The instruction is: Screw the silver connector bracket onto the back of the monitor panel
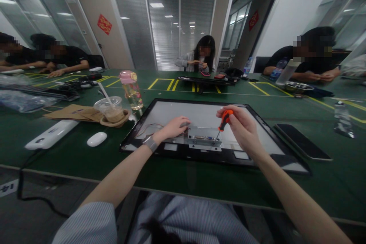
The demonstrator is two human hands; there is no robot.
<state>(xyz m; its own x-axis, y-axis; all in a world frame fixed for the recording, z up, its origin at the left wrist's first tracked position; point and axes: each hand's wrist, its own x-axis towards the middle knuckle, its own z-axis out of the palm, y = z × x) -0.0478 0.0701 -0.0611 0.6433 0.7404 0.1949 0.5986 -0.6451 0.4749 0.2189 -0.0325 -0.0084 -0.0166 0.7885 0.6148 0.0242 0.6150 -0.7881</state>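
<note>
A screwdriver (pixel 225 119) with an orange and black handle is gripped in my right hand (pixel 243 124). Its shaft slants down to the right part of a metal bracket (pixel 200 143) with connector ports along its front. The fingers of my left hand (pixel 174 129) are bent at the bracket's left end and seem to hold it; the fingertips are partly hidden. Both lie over a black-framed display panel (pixel 171 110), its pale back facing up. Some thin wires (pixel 148 127) run beside my left wrist.
Left of the panel are a white mouse (pixel 97 139), a white power strip (pixel 51 135), an iced drink cup (pixel 108 106) and a pink-lidded bottle (pixel 132 90). A phone (pixel 301 141) lies to the right. Several people sit across the green table (pixel 114 167).
</note>
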